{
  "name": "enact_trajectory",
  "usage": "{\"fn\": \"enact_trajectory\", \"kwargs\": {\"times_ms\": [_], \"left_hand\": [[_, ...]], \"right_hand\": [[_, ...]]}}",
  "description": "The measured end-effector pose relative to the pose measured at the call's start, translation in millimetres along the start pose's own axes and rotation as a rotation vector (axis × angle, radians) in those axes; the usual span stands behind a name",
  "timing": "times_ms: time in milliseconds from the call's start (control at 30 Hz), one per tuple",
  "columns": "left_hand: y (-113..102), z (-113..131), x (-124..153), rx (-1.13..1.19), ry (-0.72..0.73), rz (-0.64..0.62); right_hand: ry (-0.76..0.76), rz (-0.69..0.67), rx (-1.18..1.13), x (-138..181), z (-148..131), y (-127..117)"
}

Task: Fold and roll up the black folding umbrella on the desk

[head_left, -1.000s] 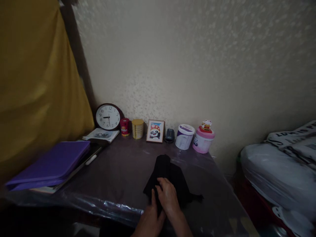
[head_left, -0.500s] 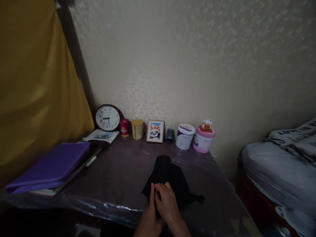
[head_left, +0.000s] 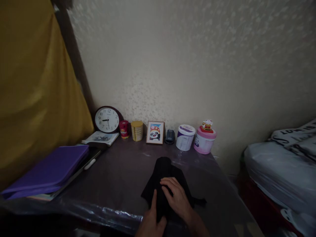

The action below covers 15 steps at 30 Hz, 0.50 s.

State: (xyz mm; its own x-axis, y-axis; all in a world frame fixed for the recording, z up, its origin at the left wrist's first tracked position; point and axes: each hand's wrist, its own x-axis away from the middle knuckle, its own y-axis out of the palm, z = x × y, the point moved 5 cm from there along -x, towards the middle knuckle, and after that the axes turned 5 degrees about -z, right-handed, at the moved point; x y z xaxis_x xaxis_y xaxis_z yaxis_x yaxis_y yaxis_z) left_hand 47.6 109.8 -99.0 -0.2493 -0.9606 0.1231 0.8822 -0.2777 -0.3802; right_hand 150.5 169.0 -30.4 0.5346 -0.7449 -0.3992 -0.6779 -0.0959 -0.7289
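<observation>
A black fabric item (head_left: 161,169) lies folded near the front of the table, with a rounded raised part at its far end. A thin black tie or strap end (head_left: 200,201) sticks out on its right side. My left hand (head_left: 151,219) rests on its near left part, index finger stretched forward and thumb apart. The other fingers of that hand are hidden. On the right of the raised part lies my right hand (head_left: 176,197), fingers stretched out over the cloth. Dim light hides the folds of the fabric.
Along the wall stand a clock (head_left: 107,120), a red tin (head_left: 124,129), a yellow stack (head_left: 137,131), a panda picture frame (head_left: 155,132), a dark stapler-like object (head_left: 170,136), a white tub (head_left: 185,140) and a pink tub (head_left: 204,143). A purple folder (head_left: 49,169) lies left.
My hands, close together before, have parted. The right hand has moved right and slightly forward over the black fabric; the left stays near the front edge.
</observation>
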Motion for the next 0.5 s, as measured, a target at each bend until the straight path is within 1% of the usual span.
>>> {"fn": "enact_trajectory", "kwargs": {"times_ms": [100, 167, 233, 367, 433, 500], "left_hand": [[-0.8, -2.2, -0.8, -0.005, -0.06, 0.004], [-0.5, -2.5, -2.1, -0.003, -0.063, -0.002], [0.2, -3.8, -3.7, -0.003, -0.08, -0.015], [-1.0, -8.0, -5.4, 0.046, -0.147, -0.019], [-3.6, -8.4, -4.9, 0.086, -0.157, -0.017], [-8.7, -5.9, -3.0, 0.158, -0.13, 0.004]], "right_hand": [[-0.046, -0.06, 0.091, -17.3, 21.2, 8.3], [-0.029, -0.072, 0.149, -33.0, 39.6, 14.8], [0.023, -0.065, 0.191, -50.0, 58.6, 20.0], [0.193, 0.011, 0.175, -76.9, 90.0, 23.1], [0.27, 0.073, 0.136, -81.9, 100.5, 19.2], [0.323, 0.126, 0.087, -80.2, 108.9, 10.7]]}}
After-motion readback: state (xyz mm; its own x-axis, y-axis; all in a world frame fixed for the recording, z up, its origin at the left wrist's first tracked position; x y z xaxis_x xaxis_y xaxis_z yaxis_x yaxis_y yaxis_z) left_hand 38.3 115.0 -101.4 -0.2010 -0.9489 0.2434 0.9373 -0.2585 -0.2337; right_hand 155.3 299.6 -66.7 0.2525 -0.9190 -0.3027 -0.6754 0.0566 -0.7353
